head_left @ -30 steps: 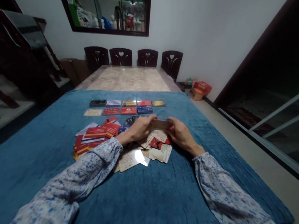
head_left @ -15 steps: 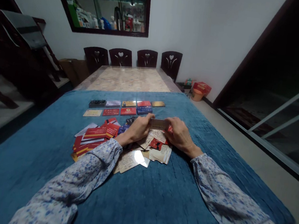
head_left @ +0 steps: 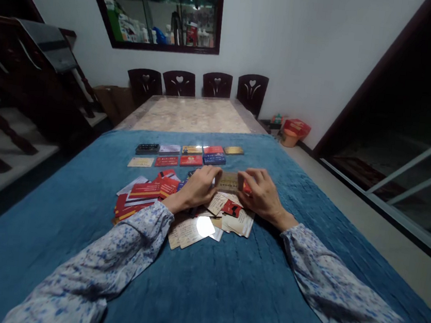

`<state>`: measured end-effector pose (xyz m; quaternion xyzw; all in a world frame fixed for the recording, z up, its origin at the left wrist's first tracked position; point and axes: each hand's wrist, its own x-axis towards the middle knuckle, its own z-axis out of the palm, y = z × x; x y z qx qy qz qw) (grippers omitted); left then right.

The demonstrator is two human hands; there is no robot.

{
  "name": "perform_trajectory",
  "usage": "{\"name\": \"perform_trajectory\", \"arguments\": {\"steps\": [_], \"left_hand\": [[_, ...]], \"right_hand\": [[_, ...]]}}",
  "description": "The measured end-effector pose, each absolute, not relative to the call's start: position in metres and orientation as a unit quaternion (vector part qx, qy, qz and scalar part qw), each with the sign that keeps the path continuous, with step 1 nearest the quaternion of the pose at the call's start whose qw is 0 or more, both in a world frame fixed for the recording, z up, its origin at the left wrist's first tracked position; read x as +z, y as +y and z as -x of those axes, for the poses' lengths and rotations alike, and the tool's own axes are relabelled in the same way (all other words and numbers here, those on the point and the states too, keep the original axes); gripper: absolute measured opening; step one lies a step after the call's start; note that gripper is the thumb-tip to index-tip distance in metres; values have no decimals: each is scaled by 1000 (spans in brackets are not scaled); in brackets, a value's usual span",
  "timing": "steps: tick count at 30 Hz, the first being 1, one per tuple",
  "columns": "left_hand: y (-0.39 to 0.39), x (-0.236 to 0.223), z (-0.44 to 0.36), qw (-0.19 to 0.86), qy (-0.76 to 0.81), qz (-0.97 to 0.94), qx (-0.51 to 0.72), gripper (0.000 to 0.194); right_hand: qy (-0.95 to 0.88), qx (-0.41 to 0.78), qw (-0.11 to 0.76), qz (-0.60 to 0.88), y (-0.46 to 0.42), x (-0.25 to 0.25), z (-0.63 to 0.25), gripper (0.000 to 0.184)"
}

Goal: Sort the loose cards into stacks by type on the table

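Between my two hands a stack of beige cards (head_left: pixel 229 182) is held up by its short ends, tilted toward me. My left hand (head_left: pixel 198 184) closes on its left end, and my right hand (head_left: pixel 261 193) on its right end. Loose cream cards (head_left: pixel 192 233) are spread below, one shining with glare. A red card (head_left: pixel 232 208) with a black mark lies among them. To the left is a heap of red cards (head_left: pixel 144 190) with gold stripes. Part of the pile is hidden under my hands.
Beyond my hands, sorted card stacks stand in rows, among them a black stack (head_left: pixel 147 148), a blue stack (head_left: pixel 214 159) and a gold card (head_left: pixel 234 150). A blue cloth (head_left: pixel 201 284) covers the near table. Dark chairs (head_left: pixel 217 84) line the far end.
The beige stack has tipped so more of its printed face shows, and the fingers at both ends have shifted slightly. The whole view has swung a little to the left.
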<state>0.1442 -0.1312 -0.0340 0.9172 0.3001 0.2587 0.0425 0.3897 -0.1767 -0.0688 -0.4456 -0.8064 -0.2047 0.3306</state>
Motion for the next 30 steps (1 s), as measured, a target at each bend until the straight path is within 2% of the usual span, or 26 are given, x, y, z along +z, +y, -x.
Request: {"name": "perform_trajectory", "arguments": {"steps": [5, 9, 19, 30], "left_hand": [[-134, -31, -135, 4, 299, -920, 252, 47], [-136, -29, -127, -15, 307, -924, 226, 46], [-132, -26, -102, 17, 315, -933, 174, 46], [-129, -18, -63, 39, 332, -925, 182, 42]], "right_hand": [[-818, -188, 329, 432, -177, -66, -387, 45], [-835, -162, 321, 417, -176, -62, -384, 46], [-878, -70, 261, 394, -159, -52, -375, 47], [-903, -50, 221, 364, -133, -38, -342, 43]]}}
